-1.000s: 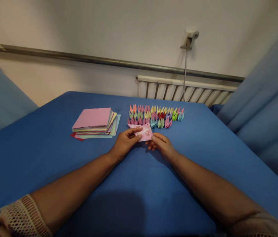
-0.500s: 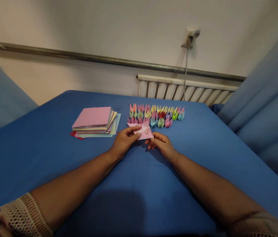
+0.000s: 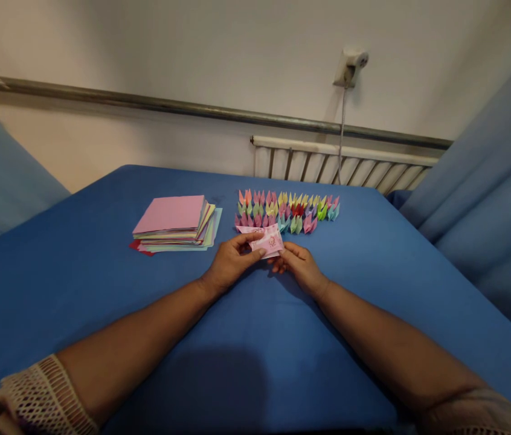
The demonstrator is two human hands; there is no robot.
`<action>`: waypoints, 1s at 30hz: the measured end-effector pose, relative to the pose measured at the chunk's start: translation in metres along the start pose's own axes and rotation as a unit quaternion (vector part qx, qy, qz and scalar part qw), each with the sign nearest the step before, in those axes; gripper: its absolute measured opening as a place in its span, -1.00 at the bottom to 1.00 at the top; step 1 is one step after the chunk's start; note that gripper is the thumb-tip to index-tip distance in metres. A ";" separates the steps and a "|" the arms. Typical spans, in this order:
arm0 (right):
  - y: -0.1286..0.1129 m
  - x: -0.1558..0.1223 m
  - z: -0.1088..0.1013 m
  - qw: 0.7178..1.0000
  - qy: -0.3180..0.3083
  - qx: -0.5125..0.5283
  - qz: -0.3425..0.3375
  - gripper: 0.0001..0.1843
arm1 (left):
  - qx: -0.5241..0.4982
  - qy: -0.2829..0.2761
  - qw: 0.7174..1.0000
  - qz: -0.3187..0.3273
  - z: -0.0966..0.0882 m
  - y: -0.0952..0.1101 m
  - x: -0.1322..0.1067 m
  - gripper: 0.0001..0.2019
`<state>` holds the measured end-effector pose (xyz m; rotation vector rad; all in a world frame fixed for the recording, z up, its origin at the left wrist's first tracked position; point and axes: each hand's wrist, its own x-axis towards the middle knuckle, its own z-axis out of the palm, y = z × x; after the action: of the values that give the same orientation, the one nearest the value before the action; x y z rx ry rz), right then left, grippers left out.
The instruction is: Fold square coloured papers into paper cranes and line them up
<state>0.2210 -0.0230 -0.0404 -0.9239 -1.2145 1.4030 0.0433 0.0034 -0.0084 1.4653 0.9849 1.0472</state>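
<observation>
A pink patterned sheet of origami paper (image 3: 272,241), partly folded, is held up over the blue cloth between my two hands. My left hand (image 3: 232,258) grips its left part, thumb on the near face and fingers along the top. At the lower right corner, my right hand (image 3: 299,266) pinches the paper between thumb and index finger, the other fingers curled beneath. Just behind the paper stand several rows of small folded paper cranes (image 3: 298,210) in many colours. The paper hides part of the front row.
A stack of coloured paper sheets (image 3: 171,214) lies to the left on the blue-covered table (image 3: 78,241). Behind are a metal rail (image 3: 192,109), a radiator (image 3: 301,166) and a wall socket (image 3: 348,67) with a hanging cord. Blue curtains (image 3: 500,169) flank both sides.
The pink paper has shifted slightly right and its right part shows flatter and wider. My left hand has moved a little to the right; my right hand has hardly moved.
</observation>
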 end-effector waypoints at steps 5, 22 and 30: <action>-0.001 0.001 0.003 0.998 0.035 -0.055 -0.020 -0.55 | 0.075 -0.064 0.995 0.012 0.002 0.000 -0.005 -0.35; 0.018 0.004 0.011 0.997 0.034 -0.061 -0.030 -0.69 | 0.196 0.071 0.976 0.069 0.004 -0.014 -0.003 -0.60; 0.011 -0.002 0.007 0.947 0.051 -0.307 -0.084 -0.71 | 0.433 0.005 0.869 0.239 -0.008 0.004 -0.006 -0.67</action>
<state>0.2121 -0.0259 -0.0503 -1.2583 -1.6456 0.8311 0.0345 -0.0004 -0.0043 2.5463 1.2038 0.9819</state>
